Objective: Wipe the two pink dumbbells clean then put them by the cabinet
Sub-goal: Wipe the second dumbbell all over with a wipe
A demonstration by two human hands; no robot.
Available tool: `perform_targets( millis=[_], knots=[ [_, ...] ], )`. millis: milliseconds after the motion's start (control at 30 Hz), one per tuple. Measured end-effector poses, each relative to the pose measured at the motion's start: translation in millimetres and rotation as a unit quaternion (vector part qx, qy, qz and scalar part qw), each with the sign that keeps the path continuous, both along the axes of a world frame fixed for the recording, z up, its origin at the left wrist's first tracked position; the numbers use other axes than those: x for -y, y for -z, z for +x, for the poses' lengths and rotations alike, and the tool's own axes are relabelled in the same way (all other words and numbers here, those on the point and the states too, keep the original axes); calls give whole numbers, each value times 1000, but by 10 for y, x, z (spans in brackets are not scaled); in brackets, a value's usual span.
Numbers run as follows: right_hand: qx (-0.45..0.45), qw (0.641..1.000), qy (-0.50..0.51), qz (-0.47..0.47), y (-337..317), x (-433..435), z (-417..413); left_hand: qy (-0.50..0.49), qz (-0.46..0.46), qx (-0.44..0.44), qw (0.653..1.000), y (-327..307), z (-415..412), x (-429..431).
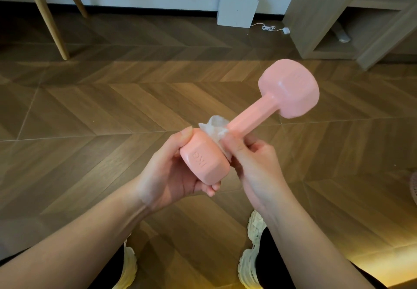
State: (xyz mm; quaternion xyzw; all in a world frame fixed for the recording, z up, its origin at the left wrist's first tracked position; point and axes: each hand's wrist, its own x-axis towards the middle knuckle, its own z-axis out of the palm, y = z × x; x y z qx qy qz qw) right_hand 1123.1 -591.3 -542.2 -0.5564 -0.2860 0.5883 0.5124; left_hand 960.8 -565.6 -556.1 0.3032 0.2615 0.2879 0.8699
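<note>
Left hand (167,171) gripping dumbbell (252,117), seemingly "1KG", right hand (255,164) pinching tissue (216,128)

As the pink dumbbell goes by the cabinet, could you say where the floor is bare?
The brown herringbone wood floor is bare in front of the light wooden cabinet. Between cabinet and white box, a white cable crowds it.
</note>
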Motion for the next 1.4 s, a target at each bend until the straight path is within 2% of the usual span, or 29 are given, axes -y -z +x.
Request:
perform_targets(
  millis=[67,133,200,267,333,367,467,500,533,633,700,733,833,900,967,1100,1167,1333,1400],
  knots=[
    [-107,991,83,24,-55,-82,150,-6,-4,-5,1000,3,12,6],
    [-156,980,118,34,-108,-119,256,-10,1,-15,1000,23,16,12],
    [-112,991,72,8,-69,-64,203,-16,11,-17,1000,34,11,3],
    [-16,998,-35,-41,2,43,36,-18,44,-25,999,32,-10,-18],
    [23,997,-59,-51,18,70,-30,-10,80,-41,996,46,-54,-40],
    [11,999,-32,-35,14,36,21,-10,88,-51,995,63,-74,-49],
    [-143,985,96,14,-58,-108,289,-10,122,-94,988,105,-72,-43],
    [-165,980,107,16,-58,-114,314,-11,143,-114,983,112,-59,-45],
    [-156,983,96,10,-39,-90,282,-14,160,-132,978,106,-47,-53],
    [-42,998,-13,-43,53,71,-3,-18,215,-180,960,102,-41,-85],
    [-24,998,-18,-50,57,95,-88,-38,251,-216,943,79,-75,-75],
    [-42,998,3,-38,39,68,-53,-51,263,-233,935,73,-103,-64],
    [-161,980,114,12,-55,-77,211,-54,328,-252,909,50,-113,-11],
    [-205,967,150,25,-72,-111,291,-55,375,-277,883,41,-75,33],
    [-197,972,130,6,-29,-89,205,-69,422,-298,853,51,-65,49],
    [-80,995,25,-57,75,76,-31,-86,509,-331,790,120,-128,19],
    [-62,995,24,-78,79,85,-36,-84,539,-344,764,128,-151,3],
    [-163,976,143,-18,44,-75,196,-107,619,-352,693,134,-130,-83],
    [-194,969,151,0,43,-110,220,-120,627,-350,685,153,-115,-93]
  ],
)
